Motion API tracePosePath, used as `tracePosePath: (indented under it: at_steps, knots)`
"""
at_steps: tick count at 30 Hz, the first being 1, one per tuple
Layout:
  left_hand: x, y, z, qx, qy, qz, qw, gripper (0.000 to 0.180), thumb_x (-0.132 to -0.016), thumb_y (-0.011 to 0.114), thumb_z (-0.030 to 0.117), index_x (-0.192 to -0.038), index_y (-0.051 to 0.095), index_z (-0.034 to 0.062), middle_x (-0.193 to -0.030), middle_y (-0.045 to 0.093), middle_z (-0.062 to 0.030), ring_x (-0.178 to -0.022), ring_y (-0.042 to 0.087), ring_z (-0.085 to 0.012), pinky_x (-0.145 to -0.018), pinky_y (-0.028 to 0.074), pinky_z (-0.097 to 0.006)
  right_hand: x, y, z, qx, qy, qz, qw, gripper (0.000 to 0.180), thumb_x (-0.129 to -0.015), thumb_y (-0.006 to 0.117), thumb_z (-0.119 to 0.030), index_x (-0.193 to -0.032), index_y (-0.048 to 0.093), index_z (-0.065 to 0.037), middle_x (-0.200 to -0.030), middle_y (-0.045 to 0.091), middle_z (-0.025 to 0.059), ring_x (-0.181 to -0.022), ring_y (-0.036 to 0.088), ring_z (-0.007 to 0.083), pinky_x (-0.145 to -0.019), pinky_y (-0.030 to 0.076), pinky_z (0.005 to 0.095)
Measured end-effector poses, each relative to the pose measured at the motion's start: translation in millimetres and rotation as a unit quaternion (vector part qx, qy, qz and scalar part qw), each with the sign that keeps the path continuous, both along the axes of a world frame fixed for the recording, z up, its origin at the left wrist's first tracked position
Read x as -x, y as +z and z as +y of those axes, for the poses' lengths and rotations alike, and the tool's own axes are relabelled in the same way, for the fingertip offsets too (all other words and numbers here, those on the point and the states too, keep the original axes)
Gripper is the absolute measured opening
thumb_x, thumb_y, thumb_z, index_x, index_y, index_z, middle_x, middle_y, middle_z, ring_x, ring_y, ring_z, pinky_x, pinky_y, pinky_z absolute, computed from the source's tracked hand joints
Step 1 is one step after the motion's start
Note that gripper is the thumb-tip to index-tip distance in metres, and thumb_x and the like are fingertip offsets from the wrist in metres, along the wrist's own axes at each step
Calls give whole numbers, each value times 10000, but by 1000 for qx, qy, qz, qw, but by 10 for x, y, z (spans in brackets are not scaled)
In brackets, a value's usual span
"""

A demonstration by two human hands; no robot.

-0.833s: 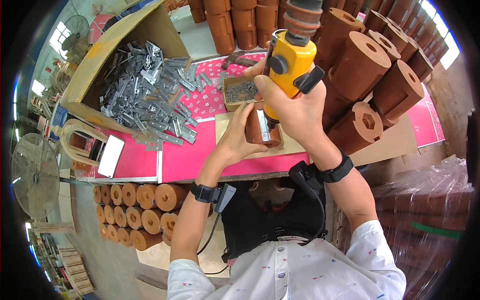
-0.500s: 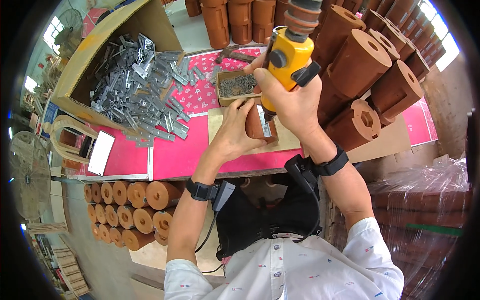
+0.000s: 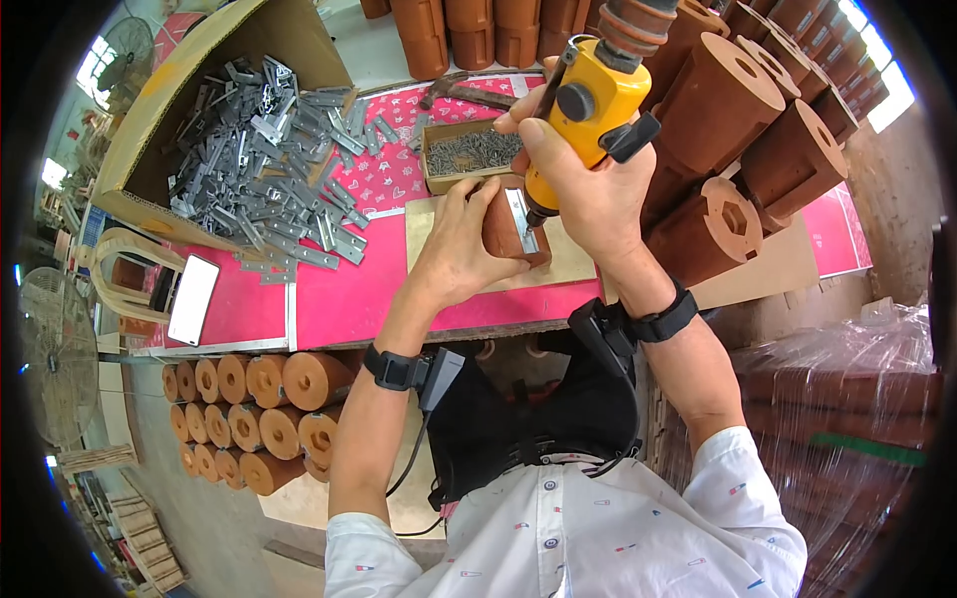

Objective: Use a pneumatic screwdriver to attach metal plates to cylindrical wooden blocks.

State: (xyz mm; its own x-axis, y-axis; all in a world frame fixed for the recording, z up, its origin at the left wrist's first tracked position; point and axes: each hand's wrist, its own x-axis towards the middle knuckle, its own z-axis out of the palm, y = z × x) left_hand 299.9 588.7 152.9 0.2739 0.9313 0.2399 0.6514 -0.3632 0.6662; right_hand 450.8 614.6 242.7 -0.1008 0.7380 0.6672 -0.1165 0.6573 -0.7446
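My right hand (image 3: 596, 184) is wrapped round a yellow power screwdriver (image 3: 596, 95), which points down. Its tip meets or nearly meets a flat metal plate (image 3: 520, 217) lying along a reddish-brown wooden piece (image 3: 504, 239). My left hand (image 3: 457, 239) grips that wooden piece from its left side, thumb at the near end and fingers over the far end. The piece rests on a pale board (image 3: 424, 234). Just beyond it stands a small open box (image 3: 439, 184) filled with screws (image 3: 478, 149).
A large cardboard box (image 3: 150, 140) on its side spills metal brackets (image 3: 289, 159) across the pink tabletop (image 3: 369, 299). A hammer (image 3: 459, 92) lies at the back, a phone (image 3: 193, 299) at left. Brown wooden cylinders (image 3: 718, 90) crowd the right; more (image 3: 249, 399) are stacked below the table.
The view has shifted slightly, so the table and its contents sit a little further left and up. Both hands keep their holds; the screwdriver stays at the metal plate.
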Motion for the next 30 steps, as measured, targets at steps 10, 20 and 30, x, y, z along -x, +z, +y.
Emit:
tracePosePath:
  at_steps: [10,20,30]
  knots:
    - [11,28,-10,21,6,-2,1000,989,-576,837,339,-1383,373,5,-1360,364,-196,-1270,365,-368,-1077,343,-423,-28,44,0,-1,-6,0,1000,356,-867,618,-69,-1191,499,16,-932,665,99,-774,651,137,-644,547,259]
    - [14,39,9,27,8,9,1000,998,-575,831,350,-1391,368,10,-1358,373,-181,-1272,367,-359,-1077,345,-422,-28,-3,34,-9,-13,6,1000,339,-873,623,-83,-1177,508,13,-939,665,91,-780,658,145,-656,553,264]
    - [8,85,19,45,17,19,999,991,-570,821,373,-1385,385,18,-1358,381,-177,-1267,376,-356,-1070,354,-419,20,51,3,42,3,68,997,280,-792,718,-91,-1016,562,-31,-861,655,13,-780,617,93,-717,513,257]
